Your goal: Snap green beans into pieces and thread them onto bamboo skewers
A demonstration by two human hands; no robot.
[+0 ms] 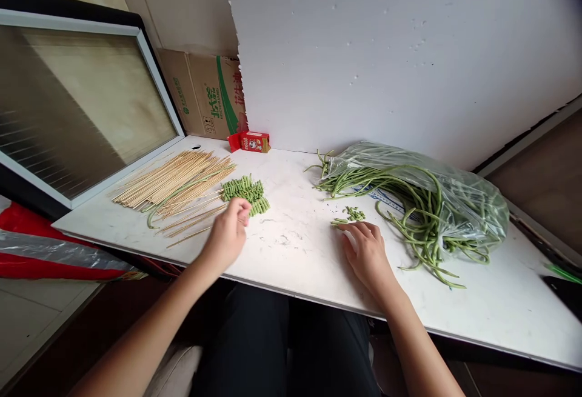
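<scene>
1. Dark trousers (282, 348) sit closest, under the white tabletop (300, 263) where both hands work.
2. Beyond the right hand (366, 251), to its right, a clear plastic bag of long beans (454, 197) spills open.
3. Beyond the left hand (227, 233), to its left, bamboo skewers (177, 182) lie fanned.
4. Left hand: fingers curled at the near edge of the coiled bean rolls (244, 190). Whether it pinches one I cannot tell. A light pinch seems wise, so coils stay wound.
5. Right hand lies flat and open, holding nothing, fingertips at the cut bean bits (350, 215).
</scene>
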